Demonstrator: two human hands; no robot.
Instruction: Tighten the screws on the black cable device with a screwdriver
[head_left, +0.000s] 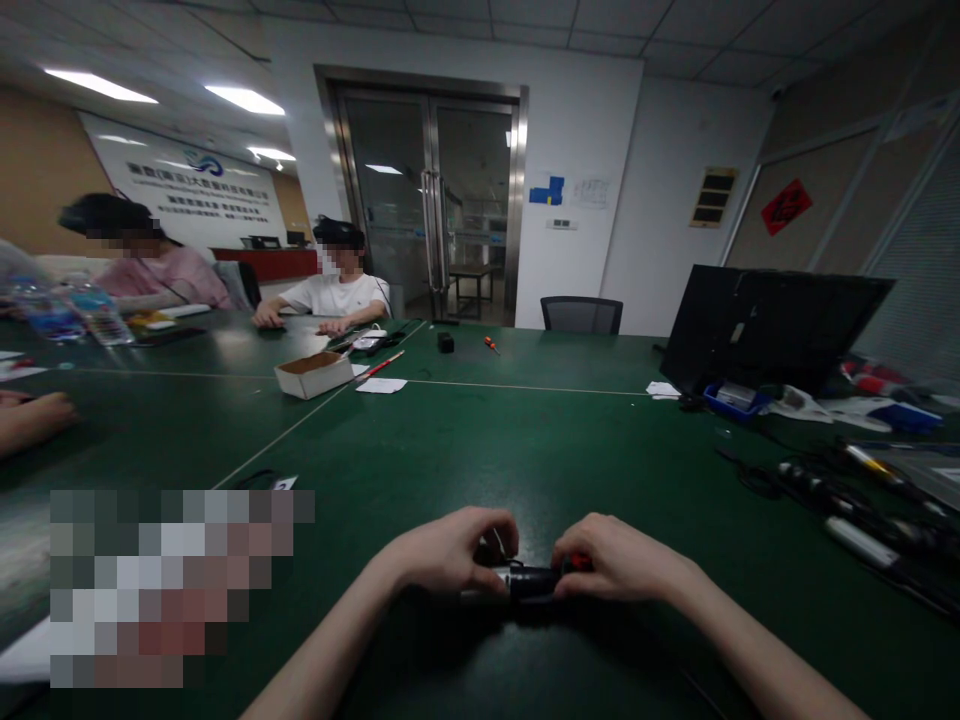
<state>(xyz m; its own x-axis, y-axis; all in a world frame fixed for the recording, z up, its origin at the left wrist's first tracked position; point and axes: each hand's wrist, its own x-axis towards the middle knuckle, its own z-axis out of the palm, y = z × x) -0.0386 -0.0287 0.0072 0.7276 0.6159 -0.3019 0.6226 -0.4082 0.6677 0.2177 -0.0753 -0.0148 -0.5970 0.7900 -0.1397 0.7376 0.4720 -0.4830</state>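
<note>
Cylinder: we find a dark cylinder (pixel 531 581) low and just right of centre, lying crosswise between two bare hands at the near part of the green bench (pixel 450 450); its pale end points left, and whether it touches the bench we cannot tell

Left hand: our left hand (pixel 454 548) is partly curled, gripping the pale end with the thumb along the near side and the fingers arched over, a gap showing beneath the arch

Right hand: our right hand (pixel 626 558) is curled tighter, pinching the black end between thumb and fingers, with a bit of red showing inside the grip

Reason for the grip: we judge that one hand at each end keeps the piece level and lets either end be steadied against the other

Right of the bench: a monitor (pixel 776 325) seen from behind, a blue tray (pixel 739 403) and dark, rod-like items (pixel 862 515), probably set aside to leave elbow room

Far side: a white box (pixel 315 380), a small black block (pixel 445 343) and an orange screwdriver (pixel 491 345), well apart from our hands

Company: a person in a white shirt (pixel 337 295) sits beyond the box, forearms on the bench
</note>
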